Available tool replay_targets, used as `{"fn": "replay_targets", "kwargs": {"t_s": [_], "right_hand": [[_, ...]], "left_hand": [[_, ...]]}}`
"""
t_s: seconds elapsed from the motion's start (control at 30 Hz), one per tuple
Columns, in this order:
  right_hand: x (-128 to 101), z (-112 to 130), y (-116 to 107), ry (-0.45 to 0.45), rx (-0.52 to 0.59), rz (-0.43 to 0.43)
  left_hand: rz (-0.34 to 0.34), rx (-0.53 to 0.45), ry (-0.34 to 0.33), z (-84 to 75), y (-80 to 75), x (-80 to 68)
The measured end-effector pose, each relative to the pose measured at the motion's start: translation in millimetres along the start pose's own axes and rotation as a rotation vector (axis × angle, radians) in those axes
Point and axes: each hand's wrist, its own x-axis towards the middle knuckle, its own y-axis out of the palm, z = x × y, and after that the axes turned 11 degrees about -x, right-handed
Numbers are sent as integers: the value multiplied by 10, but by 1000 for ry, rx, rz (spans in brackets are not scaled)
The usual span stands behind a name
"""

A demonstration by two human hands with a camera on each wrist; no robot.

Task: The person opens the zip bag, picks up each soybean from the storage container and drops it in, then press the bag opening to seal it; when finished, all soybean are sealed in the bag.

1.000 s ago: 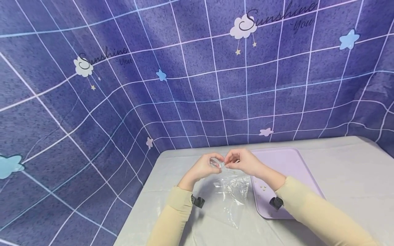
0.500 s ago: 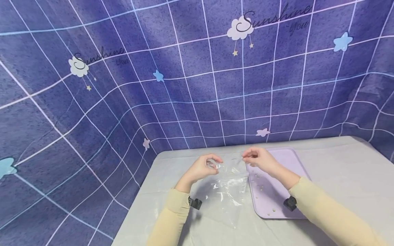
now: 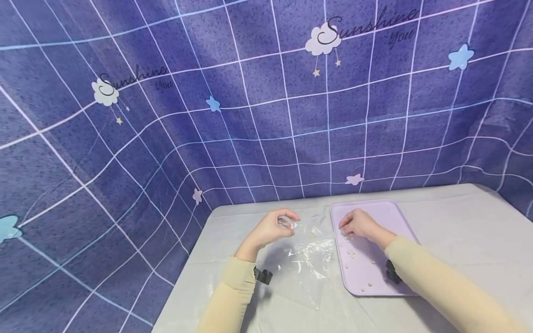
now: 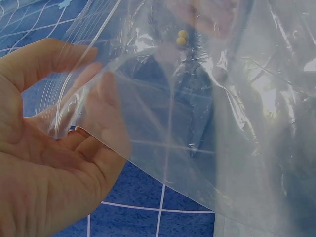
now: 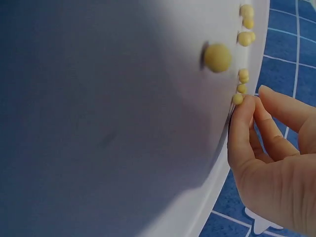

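Note:
My left hand (image 3: 272, 230) grips a clear plastic zip bag (image 3: 311, 249) near its opening, with the film spread to the right over the grey cloth. In the left wrist view, the zip strip (image 4: 74, 74) runs across the curled fingers, and two yellow soybeans (image 4: 181, 37) show through the film. My right hand (image 3: 360, 223) is over the left side of a lilac tray (image 3: 385, 212). Its thumb and a fingertip come together right beside a soybean (image 5: 237, 99) near the tray's edge; I cannot tell if they pinch it. Several other soybeans (image 3: 351, 254) lie scattered on the tray.
A grey cloth (image 3: 466, 231) covers the table under the bag and tray. Behind and to the left hangs a purple-blue grid-patterned curtain (image 3: 266, 157). Small black cameras are strapped to both wrists, the left camera (image 3: 263, 276) close beside the bag.
The right hand has left the bag's opening and moved right and down to the soybeans on the tray. My left hand has kept its hold on the bag.

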Motion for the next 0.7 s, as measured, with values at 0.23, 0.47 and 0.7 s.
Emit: {"fn": "replay_targets", "kwargs": {"t_s": [0.23, 0.47, 0.7], "right_hand": [[95, 19, 44, -36, -187, -30], [106, 42, 43, 1, -166, -42], [-3, 327, 3, -57, 53, -23]], "left_hand": [[0, -17, -5, 14, 5, 12], [-11, -9, -2, 24, 4, 14], [-7, -10, -3, 36, -11, 11]]}}
